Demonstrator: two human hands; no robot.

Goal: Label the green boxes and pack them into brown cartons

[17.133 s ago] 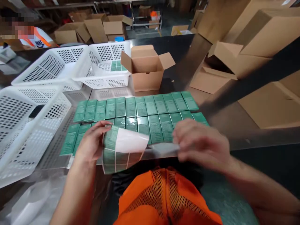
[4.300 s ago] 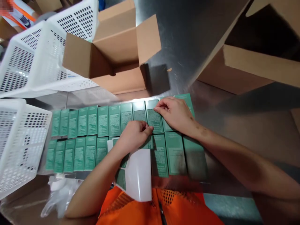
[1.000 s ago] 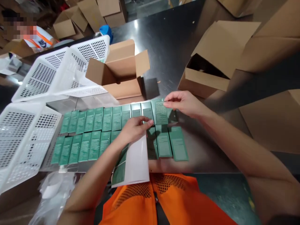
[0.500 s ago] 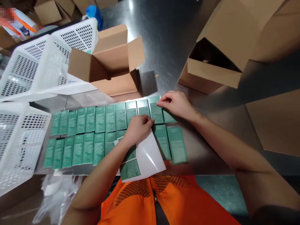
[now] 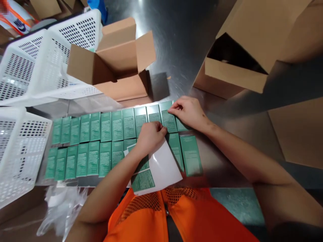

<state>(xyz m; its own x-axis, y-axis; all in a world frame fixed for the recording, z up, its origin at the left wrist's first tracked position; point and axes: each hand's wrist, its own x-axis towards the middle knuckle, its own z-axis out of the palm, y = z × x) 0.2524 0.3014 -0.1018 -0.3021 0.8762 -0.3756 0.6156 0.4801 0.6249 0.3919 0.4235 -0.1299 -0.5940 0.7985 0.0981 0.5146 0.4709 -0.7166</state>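
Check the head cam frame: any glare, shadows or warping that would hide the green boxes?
Head view: bright glare on the steel table up top; the open carton casts a hard shadow to its right; wide-angle warp bends the white baskets. Green boxes stay legible, except where the left hand and right hand cover them.

Green boxes [image 5: 117,125]: pale blocks of print on each, too small to read.
Label sheet [image 5: 142,180]: green sticker with fine print, unreadable.
Garment, top left [image 5: 17,21]: dark logo letters, blurred, not legible.
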